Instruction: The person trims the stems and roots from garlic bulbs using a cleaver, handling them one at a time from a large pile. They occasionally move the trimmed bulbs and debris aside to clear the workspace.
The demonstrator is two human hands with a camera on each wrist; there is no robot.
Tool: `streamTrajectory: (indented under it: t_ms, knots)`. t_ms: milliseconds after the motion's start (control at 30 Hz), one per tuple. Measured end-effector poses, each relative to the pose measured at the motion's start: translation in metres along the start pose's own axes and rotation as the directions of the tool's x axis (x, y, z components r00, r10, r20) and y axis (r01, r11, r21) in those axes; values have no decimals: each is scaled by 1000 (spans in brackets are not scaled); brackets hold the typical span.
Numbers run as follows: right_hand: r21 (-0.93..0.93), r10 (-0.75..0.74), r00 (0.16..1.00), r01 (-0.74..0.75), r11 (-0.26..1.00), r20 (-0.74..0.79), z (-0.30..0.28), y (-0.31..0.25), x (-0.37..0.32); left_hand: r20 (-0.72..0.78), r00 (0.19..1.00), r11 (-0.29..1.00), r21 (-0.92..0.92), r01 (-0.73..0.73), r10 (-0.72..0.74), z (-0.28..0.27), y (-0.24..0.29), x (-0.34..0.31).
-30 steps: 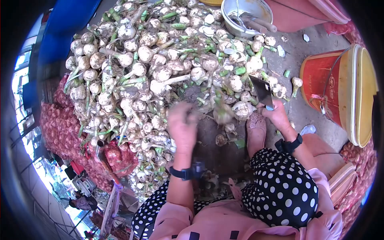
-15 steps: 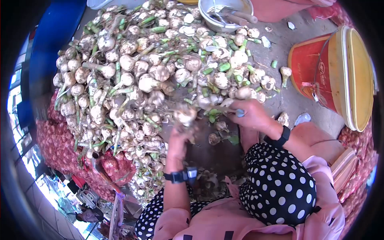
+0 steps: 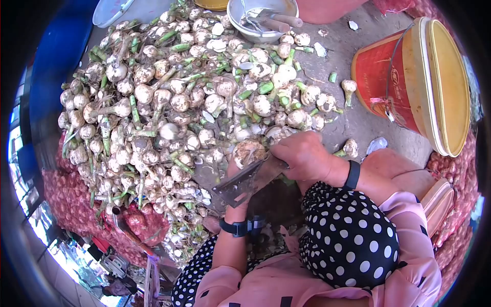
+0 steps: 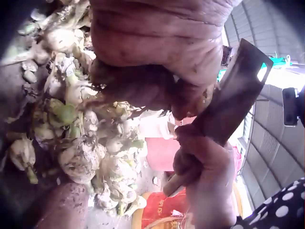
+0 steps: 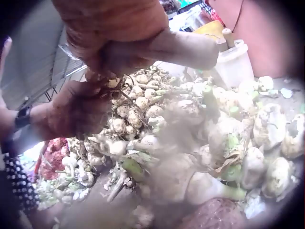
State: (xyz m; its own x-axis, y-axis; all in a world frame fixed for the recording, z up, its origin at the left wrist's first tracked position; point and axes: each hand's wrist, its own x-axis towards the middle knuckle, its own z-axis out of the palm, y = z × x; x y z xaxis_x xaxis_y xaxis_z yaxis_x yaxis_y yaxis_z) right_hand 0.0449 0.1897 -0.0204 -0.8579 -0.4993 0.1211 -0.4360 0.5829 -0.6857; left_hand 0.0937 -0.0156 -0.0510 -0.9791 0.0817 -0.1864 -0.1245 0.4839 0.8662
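In the head view my left hand (image 3: 232,171) holds a soil-stained garlic bulb (image 3: 249,152), roots side up, just above the near edge of a big heap of garlic (image 3: 179,102). My right hand (image 3: 307,157) grips a cleaver (image 3: 239,185) by its handle, the broad dark blade slanting across the left hand and the bulb's near side. The blade hides part of the left fingers. In the left wrist view the blade (image 4: 233,93) stands close beside the left palm. The right wrist view shows the pale handle (image 5: 188,49) sticking out of the right fist.
A red bucket (image 3: 381,82) with a yellowish lid stands at the right. Behind the heap sits a white bowl (image 3: 255,36) holding wooden-handled tools. Red mesh bags of garlic (image 3: 76,204) lie along the left. A few loose bulbs lie on the concrete floor near the bucket.
The left hand has picked up a garlic bulb and brought it toward the right hand. The right hand has swung the cleaver leftward across it. The head view has shifted.
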Motion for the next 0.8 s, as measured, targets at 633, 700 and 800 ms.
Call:
streamTrajectory:
  t_ms: [633,700,800]
  knots:
    - [908,594,690,-351,-227,415,0,15,-1,55,946,805,511,-301,319,4,68,43]
    - [916,618,690,-378,-136,377,9,20,0,-116,990,996,-14,-83,81,26,56,18]
    - [860,543,782,-471,195,306,18,26,-4,62,922,523,-808,271,-382,25,37,7]
